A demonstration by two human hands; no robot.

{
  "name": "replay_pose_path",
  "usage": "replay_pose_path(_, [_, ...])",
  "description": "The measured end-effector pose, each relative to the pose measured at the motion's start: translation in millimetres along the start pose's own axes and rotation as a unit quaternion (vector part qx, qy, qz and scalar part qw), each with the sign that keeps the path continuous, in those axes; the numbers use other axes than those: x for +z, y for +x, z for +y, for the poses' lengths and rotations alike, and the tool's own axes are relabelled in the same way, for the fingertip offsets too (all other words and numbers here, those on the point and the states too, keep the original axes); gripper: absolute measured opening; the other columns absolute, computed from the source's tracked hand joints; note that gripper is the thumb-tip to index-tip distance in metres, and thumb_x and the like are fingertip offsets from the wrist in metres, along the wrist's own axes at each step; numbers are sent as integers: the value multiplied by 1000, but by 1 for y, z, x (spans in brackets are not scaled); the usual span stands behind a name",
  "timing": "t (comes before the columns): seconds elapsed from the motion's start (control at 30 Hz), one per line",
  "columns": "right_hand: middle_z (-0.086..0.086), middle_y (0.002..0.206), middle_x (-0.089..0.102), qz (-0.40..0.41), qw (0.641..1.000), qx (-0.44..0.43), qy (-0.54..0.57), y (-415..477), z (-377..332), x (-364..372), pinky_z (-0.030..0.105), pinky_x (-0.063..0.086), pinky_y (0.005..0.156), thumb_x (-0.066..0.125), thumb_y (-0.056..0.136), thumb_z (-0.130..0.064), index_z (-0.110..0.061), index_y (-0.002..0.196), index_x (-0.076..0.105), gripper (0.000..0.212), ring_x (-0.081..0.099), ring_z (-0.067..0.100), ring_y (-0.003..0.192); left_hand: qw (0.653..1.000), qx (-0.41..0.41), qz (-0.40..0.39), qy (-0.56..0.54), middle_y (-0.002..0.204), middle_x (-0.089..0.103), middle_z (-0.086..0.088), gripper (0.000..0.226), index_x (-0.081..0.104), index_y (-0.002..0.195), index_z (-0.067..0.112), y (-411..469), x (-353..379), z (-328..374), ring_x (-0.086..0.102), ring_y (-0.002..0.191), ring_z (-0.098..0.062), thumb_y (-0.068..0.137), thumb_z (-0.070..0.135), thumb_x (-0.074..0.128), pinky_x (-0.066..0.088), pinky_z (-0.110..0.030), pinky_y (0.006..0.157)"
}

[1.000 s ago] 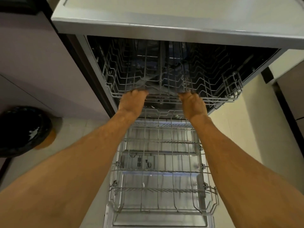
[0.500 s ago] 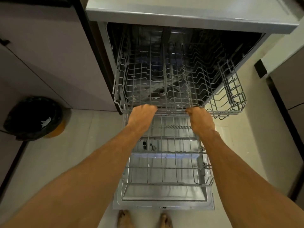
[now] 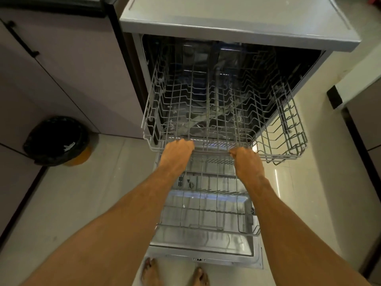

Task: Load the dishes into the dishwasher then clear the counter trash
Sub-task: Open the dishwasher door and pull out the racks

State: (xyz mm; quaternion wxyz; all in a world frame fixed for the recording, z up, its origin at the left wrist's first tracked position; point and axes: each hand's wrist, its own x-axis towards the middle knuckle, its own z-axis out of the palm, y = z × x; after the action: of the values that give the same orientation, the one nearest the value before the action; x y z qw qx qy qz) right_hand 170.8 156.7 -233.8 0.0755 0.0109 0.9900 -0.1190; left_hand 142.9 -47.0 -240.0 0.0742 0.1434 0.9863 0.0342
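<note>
The dishwasher [image 3: 237,23] stands open in front of me, its door [image 3: 206,250] folded down flat. The grey wire upper rack [image 3: 278,129] is slid partway out and holds no dishes. My left hand [image 3: 177,152] grips the rack's front rail left of centre, fingers curled over the wire. My right hand [image 3: 247,162] grips the same rail right of centre. Below my forearms the lower rack [image 3: 206,213] sits out over the door, also bare. No dishes are in view.
A bin lined with a black bag [image 3: 56,140] stands on the floor at the left, against mauve cabinets [image 3: 61,69]. More cabinet fronts [image 3: 365,120] flank the right. My bare feet [image 3: 175,274] are at the door's near edge on pale floor tiles.
Both hands have drawn the upper rack outward toward me, out of the dishwasher tub. My view has pulled back, so more floor and my feet show.
</note>
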Motion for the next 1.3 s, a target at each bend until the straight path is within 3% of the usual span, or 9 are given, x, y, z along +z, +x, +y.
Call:
replay_pose_path(0.3, [9, 91, 70, -13, 999, 19, 37, -29, 0, 2, 26, 54, 75, 55, 97, -4, -9, 110, 66, 18, 64, 19, 77, 999, -20, -38, -11, 97, 70, -6, 23, 63, 113, 14, -25, 2, 10, 69, 87, -25, 92, 5, 62, 57, -40, 82])
replay_pose_path(0.43, [10, 97, 69, -31, 999, 7, 39, -59, -3, 6, 30, 53, 82, 54, 95, 2, -9, 112, 66, 24, 64, 22, 89, 997, -25, -77, -15, 99, 69, -5, 18, 62, 113, 15, -50, 6, 10, 68, 88, -23, 97, 12, 55, 56, -36, 82])
replay_pose_path(0.63, [14, 119, 66, -34, 999, 6, 38, -81, 0, 0, 30, 51, 92, 56, 93, 2, -14, 133, 58, 43, 62, 25, 108, 996, -24, -91, 4, 104, 69, -7, 21, 62, 115, 13, -69, 2, 24, 66, 93, -25, 99, 8, 51, 52, -34, 79])
replay_pose_path(0.8, [10, 109, 69, -53, 997, 27, 42, -92, -8, 1, 30, 51, 87, 55, 93, 2, -13, 121, 64, 33, 64, 21, 99, 994, -39, -106, -11, 102, 71, -6, 19, 65, 110, 14, -80, 5, 20, 68, 92, -25, 96, 8, 54, 55, -36, 82])
replay_pose_path(1.0, [8, 118, 66, -88, 995, 34, 43, -123, -11, 3, 25, 46, 90, 51, 96, 0, -15, 125, 61, 35, 59, 20, 110, 989, -28, -146, -8, 105, 69, -7, 21, 61, 115, 14, -106, 9, 22, 66, 97, -25, 98, 8, 49, 52, -35, 86])
replay_pose_path(1.17, [2, 103, 63, -78, 994, 55, 46, -132, -8, 0, 21, 39, 73, 50, 98, -8, -13, 114, 64, 22, 55, 15, 90, 986, -27, -162, -25, 102, 68, -6, 19, 62, 114, 13, -113, 3, 31, 67, 91, -21, 100, 13, 49, 52, -32, 84])
replay_pose_path(1.3, [5, 116, 65, -101, 993, 59, 24, -137, -13, -6, 26, 48, 88, 48, 100, -7, -17, 123, 61, 28, 60, 18, 106, 983, -32, -181, -30, 106, 68, -9, 20, 60, 114, 11, -117, 0, 30, 66, 96, -23, 100, 11, 46, 51, -32, 86])
